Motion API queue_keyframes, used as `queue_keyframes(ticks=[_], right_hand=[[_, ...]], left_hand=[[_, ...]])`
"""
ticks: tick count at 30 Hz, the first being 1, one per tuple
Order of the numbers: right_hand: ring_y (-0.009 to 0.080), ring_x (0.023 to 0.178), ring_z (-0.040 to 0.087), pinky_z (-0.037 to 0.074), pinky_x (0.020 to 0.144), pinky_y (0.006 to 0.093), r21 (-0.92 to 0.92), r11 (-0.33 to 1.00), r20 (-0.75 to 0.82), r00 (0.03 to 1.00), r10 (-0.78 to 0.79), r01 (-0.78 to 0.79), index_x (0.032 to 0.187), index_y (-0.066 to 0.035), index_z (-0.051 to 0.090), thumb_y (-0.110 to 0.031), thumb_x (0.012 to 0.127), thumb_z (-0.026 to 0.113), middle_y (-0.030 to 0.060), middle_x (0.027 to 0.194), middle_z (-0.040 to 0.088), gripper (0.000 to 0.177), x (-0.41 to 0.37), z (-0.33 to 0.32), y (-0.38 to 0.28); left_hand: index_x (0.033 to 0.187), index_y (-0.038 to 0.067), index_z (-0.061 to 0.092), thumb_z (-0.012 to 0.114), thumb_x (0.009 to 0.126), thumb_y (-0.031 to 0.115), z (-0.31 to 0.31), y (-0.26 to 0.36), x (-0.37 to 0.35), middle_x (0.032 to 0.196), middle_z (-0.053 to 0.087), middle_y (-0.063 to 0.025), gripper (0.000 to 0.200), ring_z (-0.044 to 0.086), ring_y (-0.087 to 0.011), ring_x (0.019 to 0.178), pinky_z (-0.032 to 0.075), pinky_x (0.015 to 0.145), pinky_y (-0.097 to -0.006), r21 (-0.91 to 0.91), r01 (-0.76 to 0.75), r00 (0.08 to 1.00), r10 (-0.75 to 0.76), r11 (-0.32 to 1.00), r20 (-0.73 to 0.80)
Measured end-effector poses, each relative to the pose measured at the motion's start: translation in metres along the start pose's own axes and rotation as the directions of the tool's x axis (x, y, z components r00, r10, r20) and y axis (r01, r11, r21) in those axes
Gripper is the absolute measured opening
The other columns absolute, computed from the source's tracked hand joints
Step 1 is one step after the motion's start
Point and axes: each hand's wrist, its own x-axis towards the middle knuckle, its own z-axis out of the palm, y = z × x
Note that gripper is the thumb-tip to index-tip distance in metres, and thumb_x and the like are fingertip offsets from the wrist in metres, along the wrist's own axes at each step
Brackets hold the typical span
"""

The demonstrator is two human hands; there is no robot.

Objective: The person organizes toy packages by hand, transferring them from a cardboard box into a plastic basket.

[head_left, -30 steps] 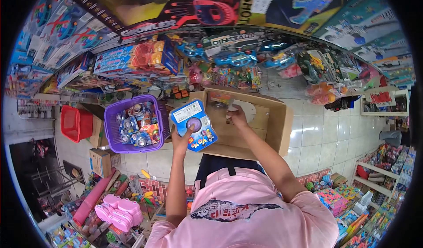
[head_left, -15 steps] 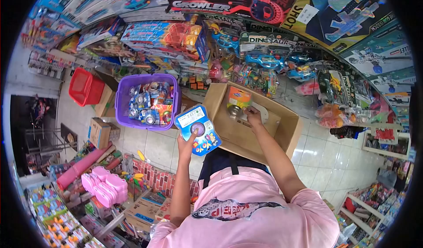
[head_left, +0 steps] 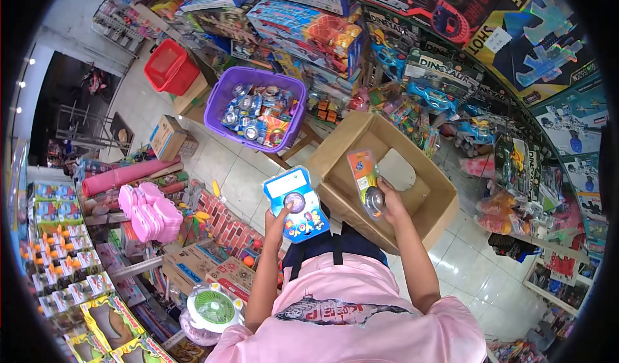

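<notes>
Holding a blue yo-yo pack left, an orange one right, over the cardboard box.

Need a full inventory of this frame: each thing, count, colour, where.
blue carded yo-yo blister pack: 1, blue with white label, in the left hand
orange-and-green carded yo-yo pack: 1, orange and green, in the right hand, over the box
open brown cardboard box: 1, brown, in front of the person
white oval card piece: 1, white, inside the box
purple plastic basket: 1, purple, full of packed toys, left of the box
red plastic basket: 1, red, upper left
pink plastic cases: a stack, pink, left
boxed toys: many, mixed colours, on the shelves
left hand: grips the blue pack
right hand: grips the orange pack
</notes>
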Motion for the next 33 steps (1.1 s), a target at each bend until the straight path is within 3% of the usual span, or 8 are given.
queue_keyframes(ticks=[3,5,9,12,17,24,28,33], right_hand=[[0.0197,0.105,0.062,0.053,0.089,0.0375,0.022,0.997,0.127,0.989,0.070,-0.074,0.130,-0.005,0.051,-0.032,0.099,0.051,0.0104,0.116,0.062,0.041,0.008,0.020,0.003],[0.0234,0.102,0.064,0.054,0.088,0.0405,0.010,0.989,0.311,0.941,0.134,-0.145,0.125,-0.003,0.052,-0.036,0.096,0.055,0.0138,0.115,0.062,0.045,-0.012,0.053,-0.012],[0.0257,0.104,0.063,0.053,0.090,0.0427,0.072,0.984,0.463,0.879,0.112,-0.163,0.131,-0.005,0.048,-0.034,0.091,0.060,0.0130,0.117,0.061,0.051,-0.019,0.107,-0.001],[0.0241,0.106,0.062,0.053,0.091,0.0413,0.006,1.000,0.391,0.920,-0.022,0.021,0.137,-0.008,0.041,-0.027,0.089,0.064,0.0118,0.122,0.058,0.056,-0.021,0.154,0.018],[0.0165,0.110,0.060,0.051,0.092,0.0327,-0.020,1.000,0.368,0.930,0.005,0.003,0.140,-0.008,0.036,-0.011,0.085,0.071,0.0069,0.125,0.057,0.066,-0.010,0.230,0.045],[0.0151,0.105,0.063,0.052,0.088,0.0312,-0.124,0.978,0.385,0.916,-0.111,0.171,0.136,-0.007,0.043,-0.014,0.086,0.070,0.0057,0.117,0.062,0.057,-0.002,0.305,0.060],[0.0150,0.101,0.064,0.052,0.086,0.0303,-0.205,0.961,0.368,0.924,-0.101,0.187,0.136,-0.005,0.044,-0.017,0.087,0.068,0.0065,0.116,0.063,0.056,0.002,0.319,0.060],[0.0159,0.107,0.060,0.048,0.090,0.0301,-0.293,0.888,0.334,0.909,-0.251,0.353,0.136,-0.003,0.043,-0.012,0.086,0.068,0.0092,0.120,0.060,0.057,0.012,0.332,0.054]], left_hand=[[0.111,-0.001,0.062,0.073,0.085,0.021,-0.024,0.000,0.010,0.100,0.069,-0.0087,0.035,0.067,-0.0144,0.084,0.054,0.076,-0.0292,-0.030,0.001,1.000,-0.001,1.000,0.003],[0.111,-0.001,0.062,0.074,0.085,0.021,-0.037,0.006,0.016,0.101,0.069,-0.0085,0.036,0.066,-0.0141,0.086,0.052,0.078,-0.0293,-0.061,-0.001,1.000,0.002,0.998,0.013],[0.112,0.000,0.062,0.075,0.084,0.020,-0.067,0.024,0.031,0.102,0.069,-0.0082,0.037,0.065,-0.0138,0.089,0.052,0.079,-0.0291,-0.122,-0.050,0.999,0.049,0.991,-0.010],[0.112,0.000,0.062,0.075,0.084,0.021,-0.100,0.036,0.046,0.103,0.068,-0.0079,0.037,0.065,-0.0134,0.090,0.052,0.081,-0.0291,-0.113,-0.114,0.993,0.111,0.987,-0.027],[0.112,0.000,0.062,0.075,0.084,0.020,-0.167,0.053,0.069,0.103,0.068,-0.0075,0.037,0.065,-0.0132,0.090,0.052,0.082,-0.0289,-0.147,-0.154,0.986,0.143,0.977,-0.084],[0.114,0.000,0.061,0.074,0.085,0.019,-0.235,0.056,0.090,0.104,0.068,-0.0071,0.037,0.065,-0.0133,0.088,0.053,0.078,-0.0278,-0.247,-0.132,0.989,0.112,0.960,-0.095],[0.114,0.001,0.062,0.078,0.082,0.019,-0.250,0.057,0.097,0.106,0.068,-0.0063,0.040,0.065,-0.0130,0.093,0.051,0.085,-0.0291,-0.281,-0.169,0.983,0.143,0.945,-0.111],[0.115,0.001,0.062,0.078,0.081,0.017,-0.252,0.060,0.106,0.106,0.068,-0.0063,0.040,0.064,-0.0129,0.094,0.050,0.087,-0.0291,-0.250,-0.206,0.976,0.179,0.946,-0.126]])
